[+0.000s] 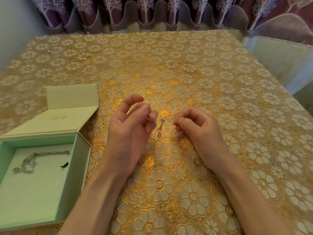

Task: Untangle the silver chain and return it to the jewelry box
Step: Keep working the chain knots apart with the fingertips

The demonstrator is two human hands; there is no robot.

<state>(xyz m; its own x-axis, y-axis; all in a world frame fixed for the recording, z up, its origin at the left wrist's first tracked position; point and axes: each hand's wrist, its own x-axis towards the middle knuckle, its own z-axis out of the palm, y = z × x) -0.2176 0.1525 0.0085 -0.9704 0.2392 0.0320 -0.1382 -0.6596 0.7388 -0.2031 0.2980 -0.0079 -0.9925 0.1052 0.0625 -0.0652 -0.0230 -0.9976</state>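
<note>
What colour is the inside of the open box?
Pale mint green, seen in the head view: the jewelry box has green walls and a lighter green floor.

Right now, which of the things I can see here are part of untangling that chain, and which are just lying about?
Part of the job:
- silver chain, pinched between left hand and right hand
- open jewelry box

Just lying about:
- another tangled chain inside the box
- small dark scrap beside it
- tiny shiny bit far left on the gold tablecloth
- purple curtains
</note>
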